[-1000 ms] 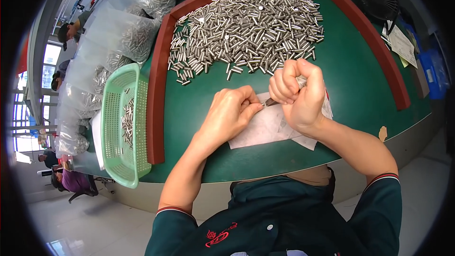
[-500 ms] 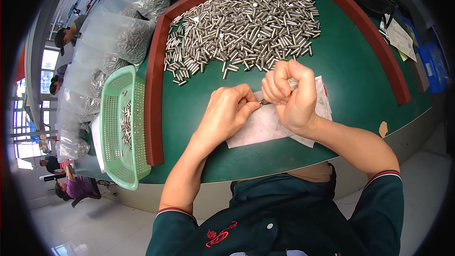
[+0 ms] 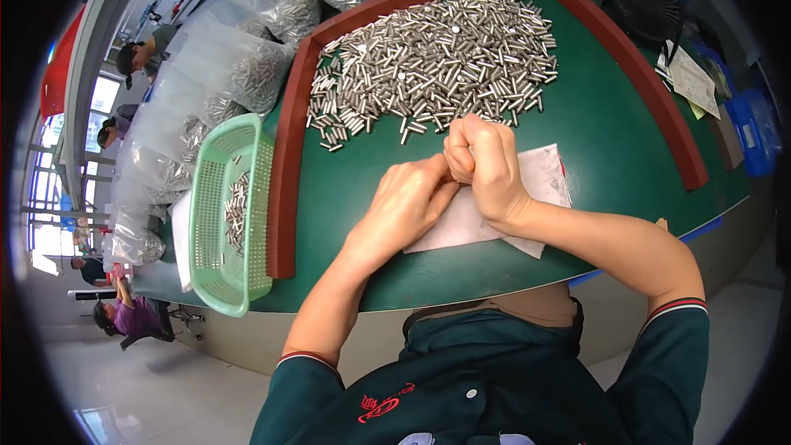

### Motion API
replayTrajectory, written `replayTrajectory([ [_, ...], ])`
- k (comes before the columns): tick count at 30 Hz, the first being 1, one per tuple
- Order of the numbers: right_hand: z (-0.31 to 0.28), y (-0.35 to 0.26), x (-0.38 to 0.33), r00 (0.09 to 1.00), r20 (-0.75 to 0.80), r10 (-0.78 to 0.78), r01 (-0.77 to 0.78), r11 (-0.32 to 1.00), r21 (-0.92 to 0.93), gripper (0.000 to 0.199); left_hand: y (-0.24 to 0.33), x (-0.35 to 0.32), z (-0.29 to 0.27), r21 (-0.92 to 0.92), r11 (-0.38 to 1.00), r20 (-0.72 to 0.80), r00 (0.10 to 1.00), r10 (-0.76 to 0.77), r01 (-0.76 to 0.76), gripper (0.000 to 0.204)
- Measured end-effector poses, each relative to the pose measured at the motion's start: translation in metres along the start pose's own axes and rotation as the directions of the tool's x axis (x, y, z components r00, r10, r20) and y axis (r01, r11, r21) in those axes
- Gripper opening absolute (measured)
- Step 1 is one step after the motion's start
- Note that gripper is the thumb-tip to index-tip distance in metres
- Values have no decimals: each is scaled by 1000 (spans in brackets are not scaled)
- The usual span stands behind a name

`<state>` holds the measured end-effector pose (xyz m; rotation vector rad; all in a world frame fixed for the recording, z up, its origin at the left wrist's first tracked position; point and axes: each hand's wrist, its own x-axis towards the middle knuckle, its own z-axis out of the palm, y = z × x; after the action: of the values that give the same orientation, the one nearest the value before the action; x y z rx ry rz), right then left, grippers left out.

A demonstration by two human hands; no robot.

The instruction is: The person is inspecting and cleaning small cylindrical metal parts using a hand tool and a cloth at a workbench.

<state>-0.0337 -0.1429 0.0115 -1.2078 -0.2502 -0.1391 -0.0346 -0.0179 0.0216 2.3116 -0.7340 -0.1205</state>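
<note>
Closing the gap that was showing between them half a second ago, the right hand [image 3: 488, 166] is now meeting the left hand [image 3: 404, 202], and the dark tool tip that was showing there is out of sight. Whatever they are working on is sitting between the fingertips, just above a white sheet [image 3: 540, 185], but from where I'm standing the fingers are hiding it. Left thumb and fingers are pinching together, the right ones are curling into a tight fist; I cannot tell what either is gripping. It is looking to me like the close two-handed step, one hand steadying and the other applying force; the next move is probably calling for a steady left pinch and a controlled right wrist. Just beyond the knuckles, loose metal pins [image 3: 437, 58] are lying heaped on the green tabletop [image 3: 626, 156], a red-brown frame [image 3: 288, 156] bordering them. Outside it, to the left, a pale green basket [image 3: 206, 198] is holding more pins, and clear bags [image 3: 259, 74] are bulging beyond.
</note>
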Motion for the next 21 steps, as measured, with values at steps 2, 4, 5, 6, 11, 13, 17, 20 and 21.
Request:
replayTrajectory([
  [2,-1,-2,13,991,36,131,-132,990,49,37,1,2,-7,-3,997,40,996,-78,78,13],
  [4,-5,0,17,956,52,290,-294,923,248,40,-11,2,-13,-308,921,57,972,-230,236,15],
  [5,-13,3,14,956,111,272,-293,890,349,36,-26,3,-14,-493,843,43,974,-223,214,15],
  [6,-17,4,11,960,129,250,-280,889,363,36,-32,3,-21,-690,670,86,950,-301,274,15],
  [11,-11,2,4,968,159,193,-238,904,356,35,-61,0,-40,-983,-40,181,957,-226,177,17],
  [13,-14,5,4,969,141,204,-242,903,355,37,-61,2,-40,-984,-72,179,933,-313,165,19],
  [17,-15,6,6,966,137,221,-256,897,360,40,-80,-1,-49,-997,48,33,861,-507,66,25],
  [20,-10,2,6,963,136,234,-268,891,365,41,-90,3,-47,-563,810,-470,743,-476,163,26],
  [21,-12,2,7,964,123,235,-264,893,366,41,-86,6,-46,-381,883,-505,738,-447,275,24],
])
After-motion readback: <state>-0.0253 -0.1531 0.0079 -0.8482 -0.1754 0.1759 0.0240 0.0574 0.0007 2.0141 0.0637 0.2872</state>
